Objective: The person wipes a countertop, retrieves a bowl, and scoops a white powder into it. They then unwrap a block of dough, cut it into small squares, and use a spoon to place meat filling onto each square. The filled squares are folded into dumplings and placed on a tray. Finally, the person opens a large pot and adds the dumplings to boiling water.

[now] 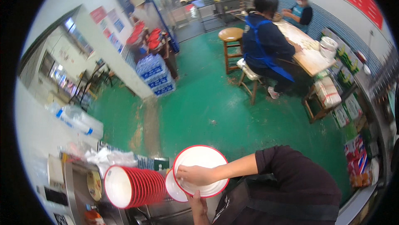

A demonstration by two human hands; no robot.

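My left hand (198,204) grips the near rim of a white bowl with a red edge (207,156), its thumb over the rim. Inside that bowl, fingers bent, is my right hand (198,175); whether it holds a cloth there cannot be made out. A second white bowl (174,187) shows partly behind the held one. Just left of it, a tall stack of red-rimmed bowls (134,187) lies tipped towards the left, with the white inside of its end bowl showing.
Crumpled plastic bags (109,159) lie behind the stack on a metal counter (70,187). Another bowl (94,186) is beside them. Beyond the green floor (199,106), two people sit at a floured table (311,60) with dough. A wooden stool (230,35) and shrink-wrapped bottle packs (156,75) stand further off.
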